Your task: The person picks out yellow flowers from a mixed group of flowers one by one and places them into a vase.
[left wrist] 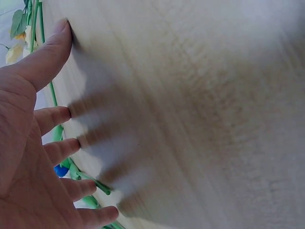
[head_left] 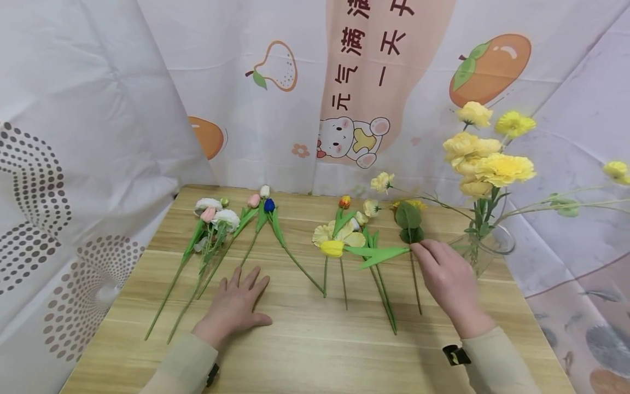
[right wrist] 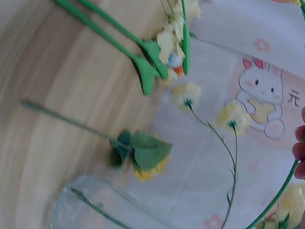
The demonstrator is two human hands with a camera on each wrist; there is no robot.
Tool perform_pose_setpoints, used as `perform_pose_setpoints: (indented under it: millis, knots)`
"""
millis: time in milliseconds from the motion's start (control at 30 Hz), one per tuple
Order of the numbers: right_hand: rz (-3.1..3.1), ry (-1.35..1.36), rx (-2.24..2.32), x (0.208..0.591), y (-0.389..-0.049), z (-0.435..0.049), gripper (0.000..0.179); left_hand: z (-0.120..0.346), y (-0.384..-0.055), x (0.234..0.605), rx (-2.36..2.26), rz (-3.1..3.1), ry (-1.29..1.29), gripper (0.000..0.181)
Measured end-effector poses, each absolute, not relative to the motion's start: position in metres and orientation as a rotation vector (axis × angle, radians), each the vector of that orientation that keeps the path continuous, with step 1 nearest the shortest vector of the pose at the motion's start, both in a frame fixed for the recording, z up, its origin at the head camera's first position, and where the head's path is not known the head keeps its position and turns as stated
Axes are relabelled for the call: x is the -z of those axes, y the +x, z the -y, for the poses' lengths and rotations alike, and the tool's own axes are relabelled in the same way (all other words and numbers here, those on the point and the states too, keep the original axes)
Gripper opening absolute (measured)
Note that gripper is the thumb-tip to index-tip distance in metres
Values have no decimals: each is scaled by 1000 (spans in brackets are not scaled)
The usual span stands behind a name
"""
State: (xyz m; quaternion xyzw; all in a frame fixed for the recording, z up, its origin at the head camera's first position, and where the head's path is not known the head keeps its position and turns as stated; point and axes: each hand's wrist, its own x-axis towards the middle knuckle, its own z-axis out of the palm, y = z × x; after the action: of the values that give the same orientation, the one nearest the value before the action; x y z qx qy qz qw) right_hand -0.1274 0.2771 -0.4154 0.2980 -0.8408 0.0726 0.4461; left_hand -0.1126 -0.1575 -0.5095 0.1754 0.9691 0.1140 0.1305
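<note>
My right hand (head_left: 448, 282) pinches the stem of a yellow tulip (head_left: 332, 249), held sideways above the table with its bloom pointing left. In the right wrist view only some fingertips (right wrist: 299, 150) show at the right edge, by a green stem. Below and beside that hand lies a yellow flower with broad dark leaves (head_left: 409, 219). To its right stands a clear glass vase (head_left: 507, 241) holding several yellow flowers (head_left: 502, 169). My left hand (head_left: 233, 306) rests on the table with fingers spread, holding nothing; its fingertips are near the stems of a blue tulip (head_left: 269, 205) and its neighbours.
At the left of the wooden table (head_left: 315, 355) lie white flowers (head_left: 226, 220), pink tulips (head_left: 253, 201) and a white tulip (head_left: 264, 191). A pale yellow flower (head_left: 351, 236) and an orange tulip (head_left: 344, 202) lie mid-table. A printed curtain (head_left: 285, 137) hangs behind.
</note>
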Motion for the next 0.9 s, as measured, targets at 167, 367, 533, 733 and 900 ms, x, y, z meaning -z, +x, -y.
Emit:
perform_pose_setpoints:
  millis: [167,367,533,733,900]
  knots:
    - [2017,706,-200,405,-128,-289,23,159,-112,512,-376,-2811,494,96]
    - [2030,645,-198,404,-129,-305,22,160,-111,513,-372,-2810,488,96]
    - [2062,564,-223,407,-131,-318,20,159,-111,512,-380,-2807,488,96]
    - [2107,440,-302,408,-131,-333,18,159,-110,513,-371,-2802,489,96]
    - [2123,298,-303,408,-129,-343,15,160,-111,515,-373,-2801,485,95]
